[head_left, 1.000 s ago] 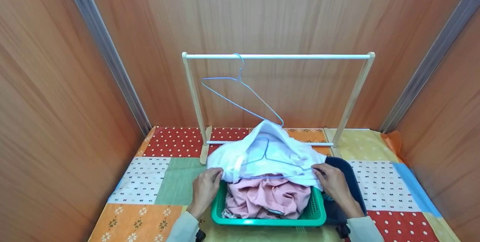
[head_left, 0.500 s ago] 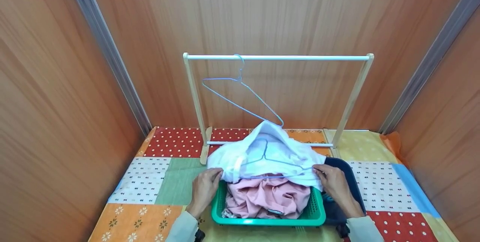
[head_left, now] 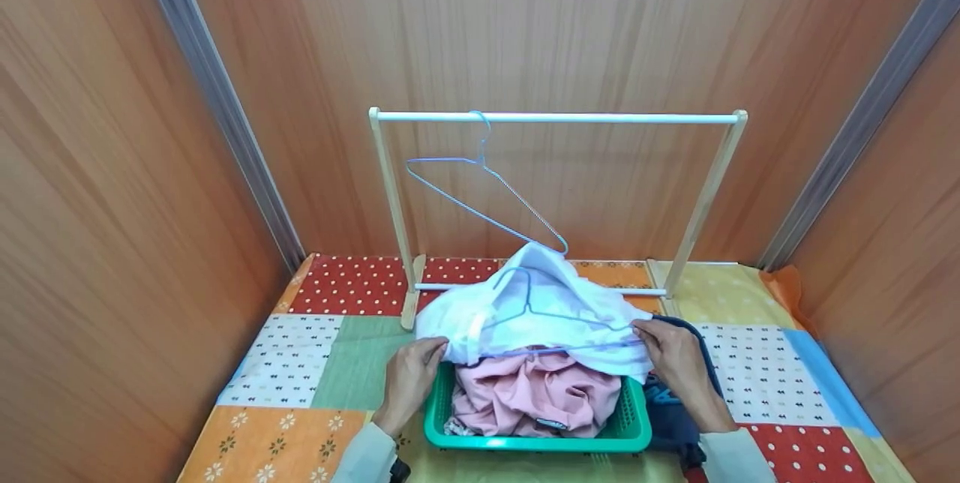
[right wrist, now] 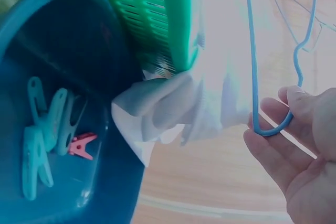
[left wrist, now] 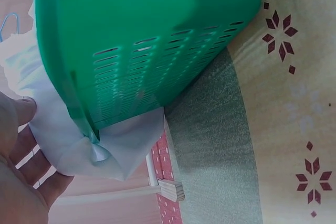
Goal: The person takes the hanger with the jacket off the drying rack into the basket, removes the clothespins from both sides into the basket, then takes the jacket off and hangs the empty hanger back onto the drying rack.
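My left hand (head_left: 409,382) pinches edge of white cloth garment (head_left: 525,310) draped over green slotted plastic basket (head_left: 536,434). My right hand (head_left: 679,370) hooks end of blue wire hanger (head_left: 544,314) on curled fingers (possibly cloth too, unclear). Pink crumpled fabric (head_left: 536,393) fills basket.

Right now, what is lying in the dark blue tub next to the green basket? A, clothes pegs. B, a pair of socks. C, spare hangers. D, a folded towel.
A: the right wrist view shows pale teal and red clothes pegs lying in the dark blue tub, beside the green basket.
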Demonstrator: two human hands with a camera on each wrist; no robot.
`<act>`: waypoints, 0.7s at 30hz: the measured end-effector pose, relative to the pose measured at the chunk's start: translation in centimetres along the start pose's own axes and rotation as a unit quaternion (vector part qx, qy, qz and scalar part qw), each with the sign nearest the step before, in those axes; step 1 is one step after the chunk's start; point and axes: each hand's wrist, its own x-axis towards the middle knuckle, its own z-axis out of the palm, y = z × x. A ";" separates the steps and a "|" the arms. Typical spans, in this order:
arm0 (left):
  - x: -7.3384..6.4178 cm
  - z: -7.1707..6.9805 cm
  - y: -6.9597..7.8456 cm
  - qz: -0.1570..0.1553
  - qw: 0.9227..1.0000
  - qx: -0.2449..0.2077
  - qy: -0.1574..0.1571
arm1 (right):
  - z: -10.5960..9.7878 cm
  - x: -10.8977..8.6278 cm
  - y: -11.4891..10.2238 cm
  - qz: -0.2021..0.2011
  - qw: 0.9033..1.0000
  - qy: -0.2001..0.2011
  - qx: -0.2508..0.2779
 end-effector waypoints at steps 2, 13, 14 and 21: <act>-0.1 0.0 -0.1 0.000 1.000 -0.002 -0.001 | -0.2 0.1 0.0 0.002 1.000 -0.001 -0.001; -0.5 0.0 -0.4 0.001 1.000 -0.006 0.000 | -1.8 0.5 0.3 0.034 0.999 -0.011 0.009; -0.6 0.0 -0.5 0.003 1.000 -0.004 0.003 | -2.1 0.6 0.3 0.036 0.999 -0.012 0.008; -1.1 0.3 -0.8 0.016 1.000 -0.004 0.005 | -3.5 0.8 0.7 0.050 0.998 -0.022 -0.008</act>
